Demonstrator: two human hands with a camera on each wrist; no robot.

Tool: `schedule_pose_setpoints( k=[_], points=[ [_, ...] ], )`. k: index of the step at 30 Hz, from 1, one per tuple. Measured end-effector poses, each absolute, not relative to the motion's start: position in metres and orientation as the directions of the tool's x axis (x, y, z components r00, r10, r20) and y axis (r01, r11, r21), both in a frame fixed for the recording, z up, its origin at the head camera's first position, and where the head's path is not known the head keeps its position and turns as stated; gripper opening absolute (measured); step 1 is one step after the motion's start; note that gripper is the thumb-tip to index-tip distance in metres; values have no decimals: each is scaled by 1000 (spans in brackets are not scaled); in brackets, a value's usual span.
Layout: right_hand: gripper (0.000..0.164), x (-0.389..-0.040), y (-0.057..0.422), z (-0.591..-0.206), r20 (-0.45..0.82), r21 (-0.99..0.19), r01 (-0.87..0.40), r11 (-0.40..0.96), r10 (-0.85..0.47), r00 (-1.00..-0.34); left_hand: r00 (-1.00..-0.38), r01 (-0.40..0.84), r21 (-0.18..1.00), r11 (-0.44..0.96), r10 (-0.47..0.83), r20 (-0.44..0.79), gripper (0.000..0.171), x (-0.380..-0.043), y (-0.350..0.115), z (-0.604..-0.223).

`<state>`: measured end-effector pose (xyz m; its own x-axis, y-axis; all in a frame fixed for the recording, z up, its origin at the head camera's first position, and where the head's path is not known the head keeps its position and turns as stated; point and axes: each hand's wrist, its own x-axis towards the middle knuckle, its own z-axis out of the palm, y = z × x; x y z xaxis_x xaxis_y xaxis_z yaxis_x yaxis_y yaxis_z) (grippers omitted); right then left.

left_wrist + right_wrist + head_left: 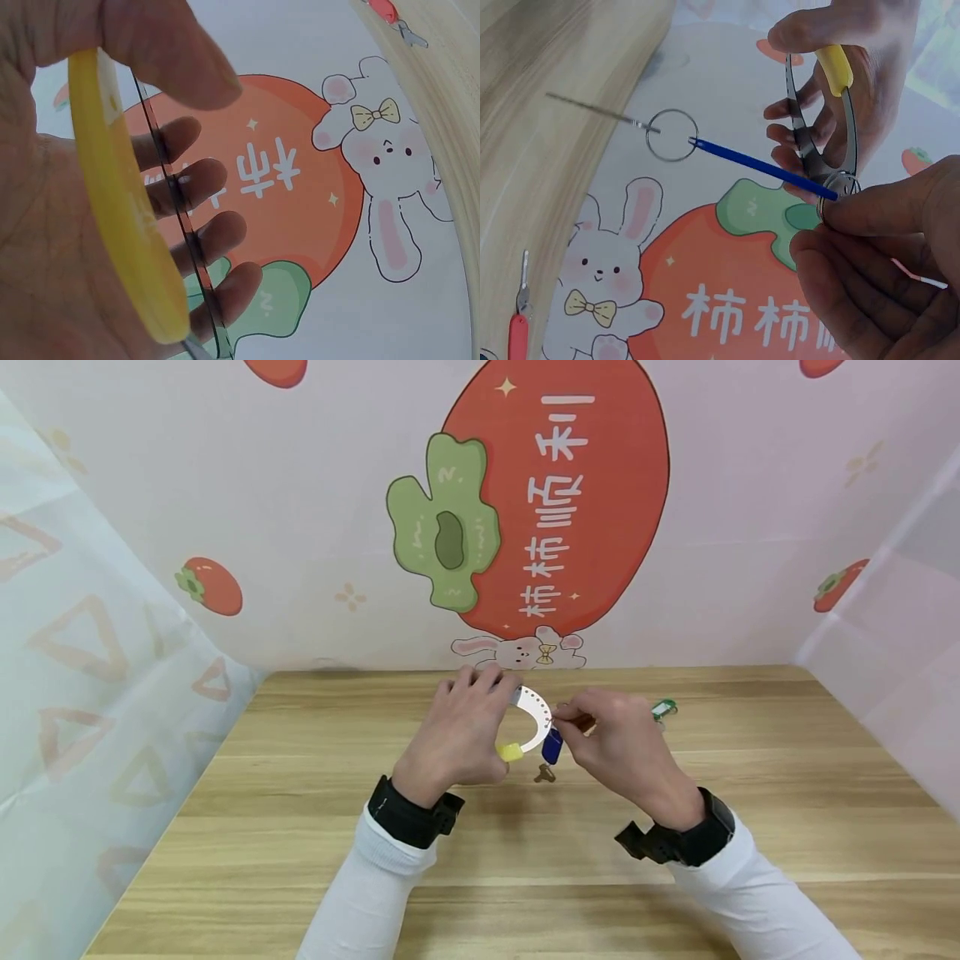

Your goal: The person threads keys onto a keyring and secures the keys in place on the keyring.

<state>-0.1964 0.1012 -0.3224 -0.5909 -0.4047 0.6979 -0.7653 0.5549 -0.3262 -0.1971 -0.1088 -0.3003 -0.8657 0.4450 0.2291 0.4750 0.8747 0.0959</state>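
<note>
My left hand holds a white C-shaped band with a row of small holes and a yellow section. Its thumb lies along one side, with the fingers curved on the other. Close by on the right, my right hand pinches a small metal ring between thumb and forefinger, right at the band's edge. From that ring hangs a blue key tag, with a key on a second ring at its far end. Whether the pinched ring passes through a hole, I cannot tell.
A green key tag lies on the wooden table, just past my right hand. A red key tag with a key lies on the table too, partly hidden by the right hand in the head view. A printed backdrop stands behind.
</note>
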Motion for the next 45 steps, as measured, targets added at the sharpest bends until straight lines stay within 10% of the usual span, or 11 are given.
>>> schedule_pose_setpoints(
  k=[6,26,45],
  points=[
    [15,-195,101,-323,629,-332,-717,613,-423,-652,-868,480,85,873,459,192,83,-196,-109,-302],
    [20,-202,103,-325,703,-55,-852,521,-586,-404,-869,489,148,860,466,164,82,-198,-114,-305],
    [14,-202,103,-325,624,-492,-725,482,-385,-679,-871,487,160,859,466,154,85,-197,-112,-302]
  ],
)
